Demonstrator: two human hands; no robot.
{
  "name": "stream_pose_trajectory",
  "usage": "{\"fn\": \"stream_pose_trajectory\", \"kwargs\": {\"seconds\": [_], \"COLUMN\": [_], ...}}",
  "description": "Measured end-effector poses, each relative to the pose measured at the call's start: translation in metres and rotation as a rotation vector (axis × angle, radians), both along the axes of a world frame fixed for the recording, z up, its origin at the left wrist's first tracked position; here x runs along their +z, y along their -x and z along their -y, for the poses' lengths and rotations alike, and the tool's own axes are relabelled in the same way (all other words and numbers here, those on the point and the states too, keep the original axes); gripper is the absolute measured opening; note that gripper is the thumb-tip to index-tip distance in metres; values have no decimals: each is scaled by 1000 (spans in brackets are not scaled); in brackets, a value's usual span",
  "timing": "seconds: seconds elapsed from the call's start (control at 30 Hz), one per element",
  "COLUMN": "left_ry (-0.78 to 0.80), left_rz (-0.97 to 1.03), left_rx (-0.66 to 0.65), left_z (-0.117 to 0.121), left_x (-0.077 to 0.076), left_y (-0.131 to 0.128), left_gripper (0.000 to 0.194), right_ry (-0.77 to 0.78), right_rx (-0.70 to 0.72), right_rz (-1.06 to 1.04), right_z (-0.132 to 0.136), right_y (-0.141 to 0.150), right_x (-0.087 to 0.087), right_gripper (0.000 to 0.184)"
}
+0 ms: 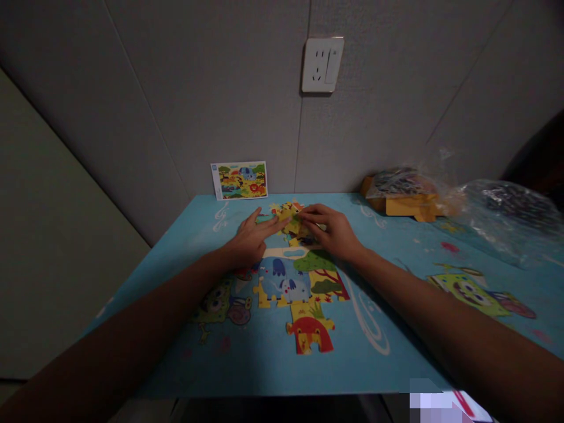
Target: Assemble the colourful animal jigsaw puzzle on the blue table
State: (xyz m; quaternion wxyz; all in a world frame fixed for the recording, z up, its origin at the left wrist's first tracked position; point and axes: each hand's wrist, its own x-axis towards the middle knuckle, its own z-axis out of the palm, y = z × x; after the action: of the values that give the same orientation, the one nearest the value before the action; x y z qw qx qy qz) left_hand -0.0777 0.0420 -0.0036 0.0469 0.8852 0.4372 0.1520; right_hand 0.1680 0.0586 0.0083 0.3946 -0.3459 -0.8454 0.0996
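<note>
Your right hand (328, 230) pinched at yellow puzzle pieces (288, 228) beyond the elephant section (282, 279); I couldn't tell whether it gripped one. Your left hand (250, 239), fingers extended, touched them. The lion part (309, 329) adjoined that section's near edge.

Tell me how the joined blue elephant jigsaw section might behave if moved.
The flat blue elephant jigsaw section would probably slide rather than tip, lying level on the blue tabletop. Lifted from one edge, it may split along its visible seams. The red lion piece, jutting from its near side, might twist loose first.
</note>
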Motion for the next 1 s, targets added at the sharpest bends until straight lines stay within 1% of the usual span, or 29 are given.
{"fn": "stream_pose_trajectory", "kwargs": {"seconds": [0.1, 0.2, 0.27, 0.33, 0.4, 0.5, 0.6, 0.67, 0.77, 0.83, 0.87, 0.93, 1.0], "left_ry": [18, 61, 70, 73, 84, 74, 34, 21, -2, -35, -54, -78, -82], "left_rz": [45, 75, 84, 84, 79, 80, 97, 103, 125, 141, 139, 115, 89], "left_rx": [-73, -102, -105, -116, -152, -266, -374, -395, -358, -334, -323, -284, -217], "left_z": [3, 5, 5, 6, 7, 8, 7, 7, 8, 10, 11, 12, 12], "left_x": [3, 6, 8, 9, 9, 8, 6, 4, 2, 1, 0, -2, -5], "left_y": [-2, -3, -3, -3, -2, -3, -4, -5, -7, -9, -10, -11, -12], "left_gripper": [85, 70, 59, 55, 56, 56, 43, 36, 35, 38, 46, 67, 77], "right_ry": [111, 184, 157, 100, 62, 48, 69, 87, 111, 155, 184, 205, 172], "right_rx": [52, 105, 88, 29, -40, -152, -273, -335, -362, -307, -245, -74, 86], "right_rz": [-88, -60, -6, 43, 71, 78, 64, 61, 65, 98, 138, 262, 393], "right_z": [3, 3, 2, 0, -2, -5, -8, -9, -8, -4, -1, 5, 11], "right_y": [2, 4, 5, 5, 3, -1, -4, -4, -4, -4, -3, -2, -1], "right_x": [-1, -5, -8, -9, -8, -7, -8, -8, -5, -1, 2, 7, 10], "right_gripper": [31, 32, 32, 31, 30, 27, 26, 26, 23, 21, 22, 25, 36]}}
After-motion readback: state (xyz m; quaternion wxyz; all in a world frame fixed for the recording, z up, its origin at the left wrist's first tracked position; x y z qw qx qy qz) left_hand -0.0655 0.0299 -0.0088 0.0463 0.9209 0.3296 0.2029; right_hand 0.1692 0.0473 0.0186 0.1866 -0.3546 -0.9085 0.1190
